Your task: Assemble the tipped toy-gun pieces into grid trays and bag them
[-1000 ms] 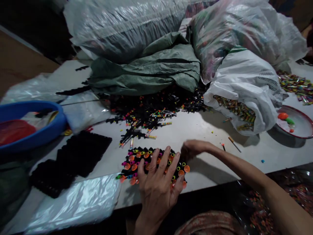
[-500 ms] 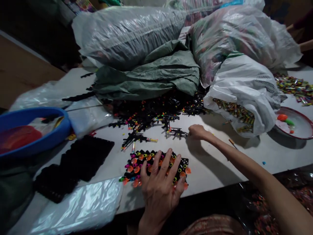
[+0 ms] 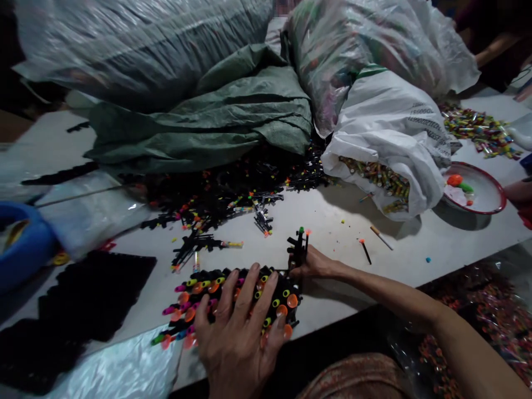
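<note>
Toy guns [image 3: 190, 315] lie packed in rows near the front edge of the table [image 3: 324, 213]. Across them the left hand [image 3: 239, 338] rests palm down, fingers fanned and pointing forward, thumb off to the right. Just beyond the rows' right end, a single gun [image 3: 296, 249] points upward, gripped in the right hand [image 3: 310, 263], its fingers partly hidden. That arm bends at the elbow, forearm slanting in from the right. Farther right lies an orange-tipped stick [image 3: 366, 253], then a red-rimmed bowl [image 3: 490, 197].
</note>
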Motion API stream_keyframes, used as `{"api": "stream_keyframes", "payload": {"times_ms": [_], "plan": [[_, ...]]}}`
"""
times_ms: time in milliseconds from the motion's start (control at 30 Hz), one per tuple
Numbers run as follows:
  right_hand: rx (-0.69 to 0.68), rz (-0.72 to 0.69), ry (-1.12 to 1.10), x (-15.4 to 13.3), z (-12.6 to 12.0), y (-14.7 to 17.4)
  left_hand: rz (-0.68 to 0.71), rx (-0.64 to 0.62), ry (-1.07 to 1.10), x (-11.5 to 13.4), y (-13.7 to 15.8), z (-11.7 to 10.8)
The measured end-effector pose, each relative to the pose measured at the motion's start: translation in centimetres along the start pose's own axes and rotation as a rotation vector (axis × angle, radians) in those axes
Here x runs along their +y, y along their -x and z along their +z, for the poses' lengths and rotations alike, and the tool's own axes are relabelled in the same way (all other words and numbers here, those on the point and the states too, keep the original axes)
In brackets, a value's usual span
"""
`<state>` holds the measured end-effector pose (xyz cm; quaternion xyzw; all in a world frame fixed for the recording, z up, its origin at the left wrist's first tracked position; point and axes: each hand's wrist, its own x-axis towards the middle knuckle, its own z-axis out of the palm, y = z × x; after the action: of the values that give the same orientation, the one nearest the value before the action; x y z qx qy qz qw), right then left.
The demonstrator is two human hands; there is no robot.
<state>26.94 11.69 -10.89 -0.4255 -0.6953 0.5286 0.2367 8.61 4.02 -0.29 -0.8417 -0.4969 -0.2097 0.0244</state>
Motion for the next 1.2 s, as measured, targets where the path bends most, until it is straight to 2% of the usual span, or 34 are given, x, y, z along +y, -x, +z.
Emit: {"api": "stream_keyframes", "payload": {"times_ms": [167,267,333,367,467,533,600,667,733,833,1000,1200], "plan": [[-0.157,-0.101,0.583,-1.9,0.8,0.3,-0.024,0.005,0.015,0.2,0.0,-0.1],[-0.322,-0.078,0.72,-3.2,-0.7,-1.7,-0.027,0.011,0.013,0.1,0.1,-0.2],[-0.37,-0.054,0.756,-3.9,-2.6,-4.9,-0.009,0.017,-0.001,-0.1,0.2,-0.2],[-0.319,-0.053,0.779,-4.2,-3.4,-6.9,-0.002,0.024,-0.008,-0.1,0.3,-0.3],[-0.022,-0.094,0.935,-4.8,-4.9,-13.1,-0.002,0.027,-0.025,-0.1,0.3,-0.4],[0.044,-0.14,1.05,-4.8,-4.8,-16.0,0.001,0.008,-0.041,0.0,0.3,-0.6],[0.003,-0.192,1.12,-4.5,-4.5,-17.2,0.006,0.0,-0.055,0.0,0.4,-0.7],[-0.012,-0.241,1.162,-3.9,-4.7,-16.8,0.015,0.006,-0.067,-0.1,0.5,-0.6],[0.028,-0.275,1.196,-3.3,-5.3,-15.1,0.029,0.007,-0.078,-0.2,0.6,-0.6],[0.128,-0.218,1.15,-2.5,-6.1,-11.2,0.041,0.007,-0.087,-0.3,0.6,-0.4],[0.181,0.031,0.884,-0.4,-5.5,-4.6,0.02,0.013,-0.063,-0.2,0.6,-0.4],[0.274,0.034,0.445,1.4,-4.1,-0.8,0.012,0.006,-0.025,-0.1,0.2,-0.3]]}}
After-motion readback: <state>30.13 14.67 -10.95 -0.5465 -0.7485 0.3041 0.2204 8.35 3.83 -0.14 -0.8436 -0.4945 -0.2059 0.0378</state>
